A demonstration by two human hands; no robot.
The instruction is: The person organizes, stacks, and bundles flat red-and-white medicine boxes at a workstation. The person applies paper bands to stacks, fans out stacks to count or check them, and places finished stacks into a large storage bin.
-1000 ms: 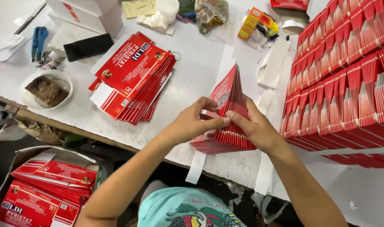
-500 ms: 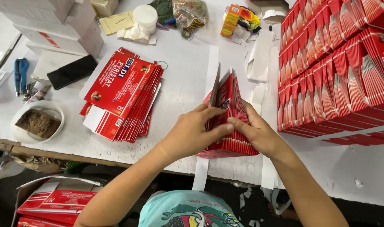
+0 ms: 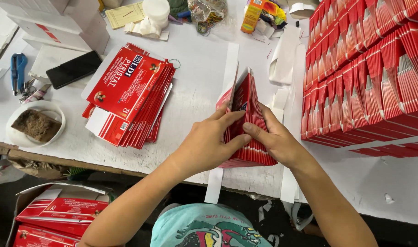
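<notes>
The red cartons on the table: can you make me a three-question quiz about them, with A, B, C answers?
1. Where does the black phone lie?
A. Left of the loose pile of flat red cartons
B. On top of the banded stacks
C. In a hand

2. What colour is the paper strip lying under the held bundle?
A. Blue
B. White
C. Green

3. How is the bundle of red cartons being held?
A. Lying flat, untouched
B. Standing on edge, pressed between both hands
C. Lifted high by one hand

Answers:
1 A, the phone rests on the white table left of the pile.
2 B, the strip is plain white.
3 B, the left hand and right hand squeeze it from either side, fanned open at the top.
</notes>
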